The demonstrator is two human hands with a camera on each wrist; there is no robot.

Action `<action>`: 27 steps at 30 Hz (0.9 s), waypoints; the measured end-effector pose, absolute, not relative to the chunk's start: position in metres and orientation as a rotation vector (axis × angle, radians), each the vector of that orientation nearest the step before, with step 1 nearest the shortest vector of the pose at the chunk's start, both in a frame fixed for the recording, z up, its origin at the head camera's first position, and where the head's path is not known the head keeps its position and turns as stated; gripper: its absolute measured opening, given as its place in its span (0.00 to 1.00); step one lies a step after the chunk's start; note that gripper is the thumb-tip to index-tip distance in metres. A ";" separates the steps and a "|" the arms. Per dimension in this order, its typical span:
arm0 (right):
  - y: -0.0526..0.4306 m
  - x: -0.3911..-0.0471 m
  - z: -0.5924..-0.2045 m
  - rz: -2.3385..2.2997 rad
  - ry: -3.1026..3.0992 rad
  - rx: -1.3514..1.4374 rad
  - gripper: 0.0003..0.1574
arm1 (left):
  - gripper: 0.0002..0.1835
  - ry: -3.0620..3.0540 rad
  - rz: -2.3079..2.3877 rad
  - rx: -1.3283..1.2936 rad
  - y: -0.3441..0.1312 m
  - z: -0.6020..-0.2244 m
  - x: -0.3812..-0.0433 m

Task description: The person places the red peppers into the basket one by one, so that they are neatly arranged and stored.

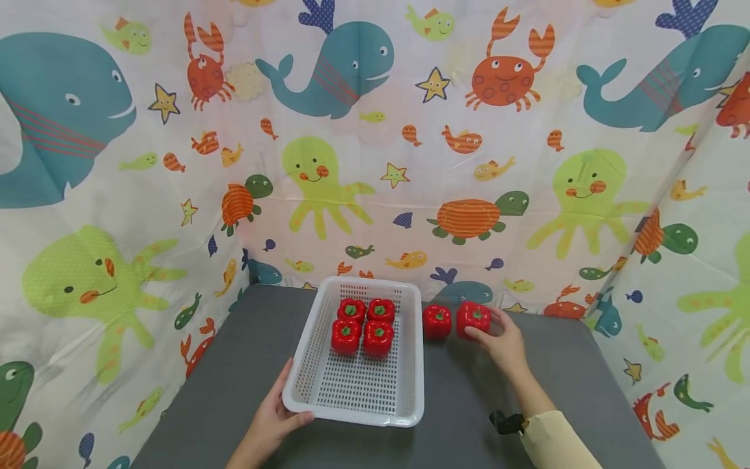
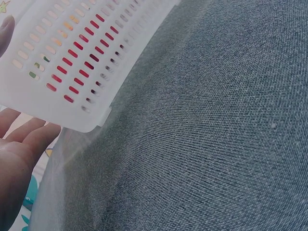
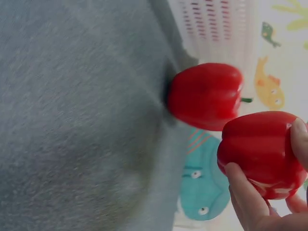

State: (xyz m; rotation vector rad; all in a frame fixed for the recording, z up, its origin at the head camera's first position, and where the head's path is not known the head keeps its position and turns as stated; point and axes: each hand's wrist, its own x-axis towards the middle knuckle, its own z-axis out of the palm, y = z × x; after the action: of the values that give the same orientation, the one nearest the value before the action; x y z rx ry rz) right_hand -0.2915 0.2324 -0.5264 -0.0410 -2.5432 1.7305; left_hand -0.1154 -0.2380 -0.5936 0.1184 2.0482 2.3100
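My left hand (image 1: pixel 271 417) holds a white plastic basket (image 1: pixel 417 365) at its front left corner, fingers along the left side and thumb at the front. Close up in the left wrist view, the slotted basket wall (image 2: pixel 38 101) lies between the thumb and fingers of the left hand (image 2: pixel 19 149). With fingertips and thumb, my right hand (image 1: pixel 505 342) grips a shiny red bell pepper (image 1: pixel 473 318) with a green stem. Just left of it, a second red bell pepper (image 1: pixel 436 322) stands on the table against the basket's right side. Several more red bell peppers (image 1: pixel 378 339) sit inside the basket.
The basket and peppers are on a dark grey tabletop (image 1: pixel 457 417). A curtain with printed sea animals (image 1: pixel 410 150) hangs behind the table and along both sides. A dark band (image 1: pixel 506 423) sits around my right wrist at the pale sleeve (image 1: pixel 556 440).
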 end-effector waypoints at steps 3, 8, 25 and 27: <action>0.228 -0.289 -0.518 1.739 -2.525 -0.042 0.60 | 0.62 2.054 2.319 0.104 -0.238 -0.594 -0.116; 0.221 -0.284 -0.506 1.760 -2.493 -0.040 0.60 | 0.62 2.053 2.332 0.094 -0.237 -0.594 -0.116; 0.172 -0.252 -0.473 1.767 -2.456 0.091 0.58 | 0.63 2.002 2.357 0.021 -0.235 -0.593 -0.117; 0.167 -0.250 -0.474 1.752 -2.460 0.104 0.57 | 0.63 1.987 2.367 0.024 -0.235 -0.593 -0.116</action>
State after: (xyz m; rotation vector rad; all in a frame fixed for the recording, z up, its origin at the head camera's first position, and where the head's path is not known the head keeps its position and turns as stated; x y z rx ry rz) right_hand -0.2502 0.1670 -0.4736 0.1036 -2.4603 1.7522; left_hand -0.1164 -0.2354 -0.5926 0.0239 1.9867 2.3666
